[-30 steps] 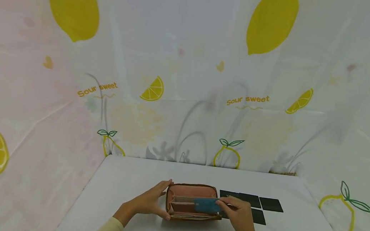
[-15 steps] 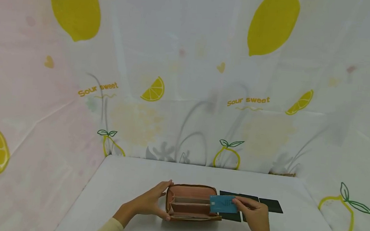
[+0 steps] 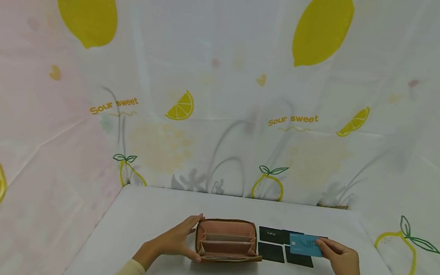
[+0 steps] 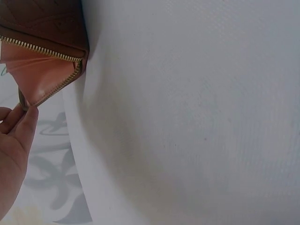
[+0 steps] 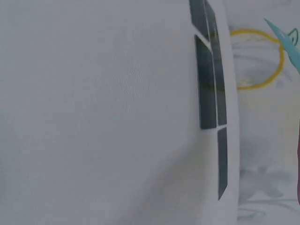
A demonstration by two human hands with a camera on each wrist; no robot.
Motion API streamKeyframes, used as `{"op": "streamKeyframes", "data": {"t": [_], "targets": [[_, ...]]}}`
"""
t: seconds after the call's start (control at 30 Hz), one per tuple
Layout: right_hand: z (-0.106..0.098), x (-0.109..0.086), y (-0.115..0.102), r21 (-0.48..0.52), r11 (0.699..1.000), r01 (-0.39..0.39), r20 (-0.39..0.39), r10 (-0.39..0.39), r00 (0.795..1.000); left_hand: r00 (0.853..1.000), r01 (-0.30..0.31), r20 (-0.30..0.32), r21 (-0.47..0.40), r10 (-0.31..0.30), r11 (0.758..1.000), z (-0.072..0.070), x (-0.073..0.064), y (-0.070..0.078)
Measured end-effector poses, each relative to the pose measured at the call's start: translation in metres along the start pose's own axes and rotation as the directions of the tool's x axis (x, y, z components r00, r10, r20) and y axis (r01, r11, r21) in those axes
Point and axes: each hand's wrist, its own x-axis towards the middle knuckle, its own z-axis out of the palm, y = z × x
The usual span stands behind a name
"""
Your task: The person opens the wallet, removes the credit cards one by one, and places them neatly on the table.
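Note:
A brown zip-around wallet (image 3: pixel 230 227) with a pink lining stands spread wide on the white table, its compartments showing. My left hand (image 3: pixel 174 240) holds its left side, thumb at the front corner and fingers at the back. In the left wrist view, thumb and fingertips pinch the zipped edge of the wallet (image 4: pixel 44 77). To the right, my right hand (image 3: pixel 343 263) pinches the right end of a blue card (image 3: pixel 304 245) marked VIP, above several black cards (image 3: pixel 271 252). Only a sliver of the blue card (image 5: pixel 283 38) shows in the right wrist view.
The black cards (image 5: pixel 206 89) lie flat in two rows right of the wallet, some partly covered by the blue card. White cloth (image 3: pixel 223 91) printed with lemons encloses the white table (image 3: pixel 169 204) at the back and sides.
My right hand has drawn the blue card out of the wallet and carried it right, over the black cards. My left hand keeps its hold on the wallet.

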Motion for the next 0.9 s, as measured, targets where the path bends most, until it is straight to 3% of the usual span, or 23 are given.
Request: {"op": "streamKeyframes", "data": {"t": [0.23, 0.4, 0.53, 0.77, 0.9], "targets": [[-0.027, 0.014, 0.025, -0.079, 0.990, -0.115, 0.003, 0.115, 0.993, 1.000, -0.002, -0.002, -0.007, 0.002, 1.000, 0.000, -0.001, -0.001], [-0.040, 0.022, 0.038, -0.198, 0.973, -0.122, -0.024, 0.119, 0.993, 1.000, -0.006, 0.005, -0.015, 0.006, 1.000, 0.000, 0.000, 0.000], [-0.042, 0.030, 0.049, -0.281, 0.945, -0.170, -0.085, 0.152, 0.985, 1.000, -0.011, 0.005, -0.025, 0.011, 1.000, -0.001, 0.000, 0.000], [-0.039, 0.035, 0.061, -0.311, 0.910, -0.273, -0.124, 0.246, 0.961, 1.000, -0.004, 0.009, -0.027, 0.004, 1.000, 0.000, 0.000, -0.002], [-0.038, 0.035, 0.065, -0.329, 0.904, -0.273, -0.138, 0.241, 0.961, 1.000, 0.002, 0.011, -0.024, -0.002, 1.000, -0.001, 0.001, -0.002]]}}
